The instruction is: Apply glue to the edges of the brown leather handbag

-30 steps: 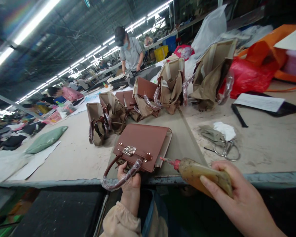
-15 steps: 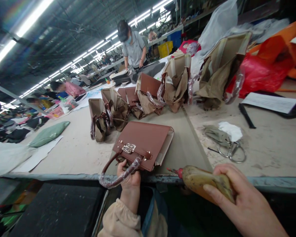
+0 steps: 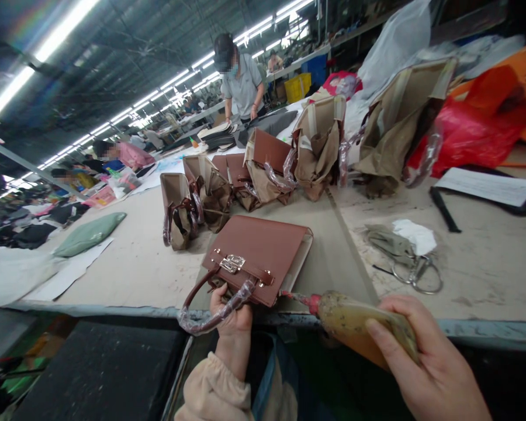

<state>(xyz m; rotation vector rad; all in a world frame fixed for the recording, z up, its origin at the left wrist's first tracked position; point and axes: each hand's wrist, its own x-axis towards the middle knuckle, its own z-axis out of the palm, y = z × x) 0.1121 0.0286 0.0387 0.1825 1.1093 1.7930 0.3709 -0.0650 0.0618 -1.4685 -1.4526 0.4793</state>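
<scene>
1. Far L: green packet (image 3: 91, 235) flat on the tabletop (image 3: 131, 263), just beside a white sheet (image 3: 76, 269); no legible writing.
2. L of centre, running R along the back: row of approx. 6 brown/tan bags (image 3: 319, 146), most w/ tan cloth sides showing; prob. parked there so the front edge is free for handwork.
3. Front centre: left hand (image 3: 234, 321), palm up, holding the brown bag (image 3: 256, 248) at its handle (image 3: 219, 316); some fingers hidden beneath. Prob. steadies the bag, which lies on the tabletop's front edge, handle toward the wearer. Clear wrap on handle, prob. vs. scuffs. Metal clasp (image 3: 232, 263) looks letter-like, but no brand readable.
4. R of centre: right hand (image 3: 425, 351) gripping a yellowish bottle (image 3: 355, 327), tilted so its red nozzle (image 3: 304, 299) points at the bag's near R corner, prob. for aim; can't tell if tip touches. No label visible.
5. R: scissors (image 3: 421, 276) near white tissue (image 3: 415, 236), prob. within easy reach.
6. Far R: paper sheet (image 3: 488, 186) w/ faint print, too small to read.
</scene>
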